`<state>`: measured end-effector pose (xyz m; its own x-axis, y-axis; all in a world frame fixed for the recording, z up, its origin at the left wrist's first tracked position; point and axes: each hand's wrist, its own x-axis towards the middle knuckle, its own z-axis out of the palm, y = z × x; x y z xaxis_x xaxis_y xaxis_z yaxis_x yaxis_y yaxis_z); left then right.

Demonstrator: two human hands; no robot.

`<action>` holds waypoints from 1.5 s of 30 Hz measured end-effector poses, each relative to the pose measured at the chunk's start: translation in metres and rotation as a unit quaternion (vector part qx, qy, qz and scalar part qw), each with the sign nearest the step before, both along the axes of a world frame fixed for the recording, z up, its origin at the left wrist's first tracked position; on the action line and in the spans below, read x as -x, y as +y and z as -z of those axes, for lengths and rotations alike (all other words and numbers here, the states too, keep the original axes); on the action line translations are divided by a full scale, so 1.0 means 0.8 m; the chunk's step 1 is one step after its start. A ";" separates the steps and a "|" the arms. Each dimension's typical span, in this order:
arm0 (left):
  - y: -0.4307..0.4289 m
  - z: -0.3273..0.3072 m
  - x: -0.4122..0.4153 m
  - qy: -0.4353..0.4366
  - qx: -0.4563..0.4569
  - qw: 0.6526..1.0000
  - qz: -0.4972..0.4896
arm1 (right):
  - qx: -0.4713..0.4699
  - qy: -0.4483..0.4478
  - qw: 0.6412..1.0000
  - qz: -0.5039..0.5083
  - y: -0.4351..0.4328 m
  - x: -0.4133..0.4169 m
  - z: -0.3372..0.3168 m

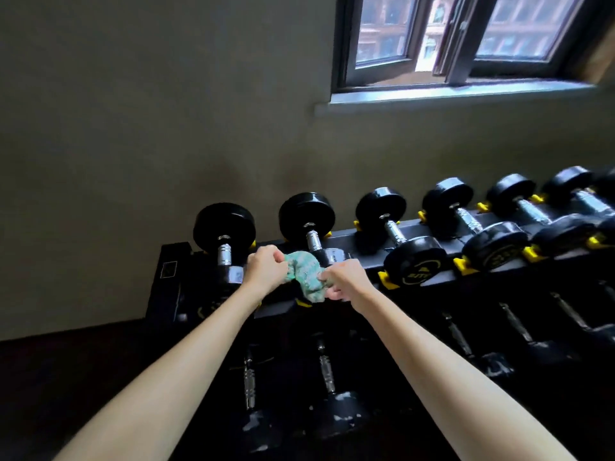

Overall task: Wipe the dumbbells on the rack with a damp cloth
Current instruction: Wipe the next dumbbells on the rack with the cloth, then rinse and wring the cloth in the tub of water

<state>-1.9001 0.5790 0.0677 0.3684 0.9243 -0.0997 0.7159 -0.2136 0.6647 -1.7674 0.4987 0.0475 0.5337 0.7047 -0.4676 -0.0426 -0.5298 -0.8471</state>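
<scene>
A green cloth (306,272) is bunched between both my hands over the top tier of the black dumbbell rack (362,239). My left hand (266,269) grips its left end and my right hand (346,282) grips its right end. The cloth lies in front of the second dumbbell (307,216) from the left and hides that dumbbell's near head. The leftmost dumbbell (224,227) stands just left of my left hand. Several more black dumbbells with chrome handles, such as the third one (396,234), run to the right along the top tier.
Lower tiers of the rack hold more dumbbells (327,371) below my forearms. Yellow saddles (386,281) mark the rack's front rail. A plain wall stands behind the rack, with a window (459,41) at the upper right. Dark floor (66,367) lies to the left.
</scene>
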 end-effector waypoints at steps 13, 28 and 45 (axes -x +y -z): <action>-0.221 -0.114 -0.316 -0.341 0.227 0.828 0.383 | -0.169 -0.054 0.866 0.467 -0.306 -0.174 -0.107; -0.685 -0.089 -0.538 -0.250 0.374 0.650 0.612 | -0.071 -0.227 0.735 0.635 -0.722 -0.277 -0.077; -1.046 -0.051 -0.881 -0.055 0.376 0.579 0.721 | -0.076 -0.134 0.698 0.700 -1.075 -0.596 -0.044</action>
